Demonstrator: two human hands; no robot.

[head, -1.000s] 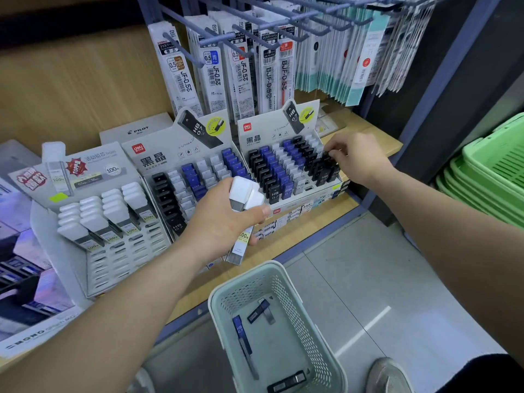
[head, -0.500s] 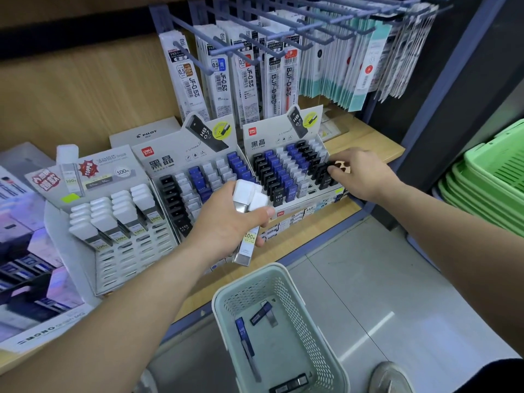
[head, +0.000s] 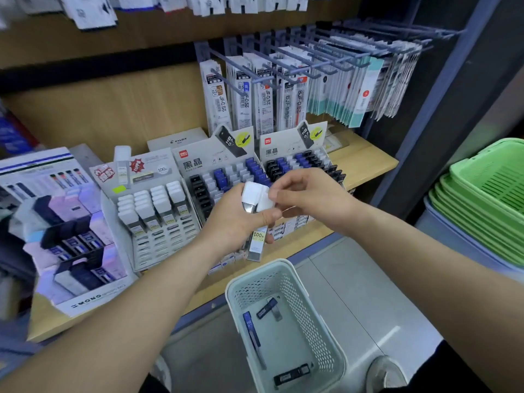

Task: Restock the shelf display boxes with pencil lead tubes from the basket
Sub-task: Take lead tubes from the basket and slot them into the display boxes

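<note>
My left hand (head: pixel 235 222) grips a few white-capped lead tubes (head: pixel 256 219) upright in front of the shelf. My right hand (head: pixel 309 197) has come beside it and pinches the white cap of one of those tubes. Behind them stand three display boxes: a white-tube box (head: pixel 153 219) on the left, a middle box (head: pixel 215 177) and a right box (head: pixel 303 160), both holding black, blue and white tubes. Below, a pale green basket (head: pixel 286 324) holds a blue tube (head: pixel 251 330) and two dark ones.
Refill packs hang on pegs (head: pixel 255 100) above the boxes. A Mono lead display (head: pixel 68 234) sits at the left on the wooden shelf (head: pixel 365 163). Stacked bright green baskets (head: pixel 487 205) stand at the right over a grey tiled floor.
My right hand has left the right display box and moved left to the tubes in my left hand. The camera has tilted upward and both hands appear lower in view.
</note>
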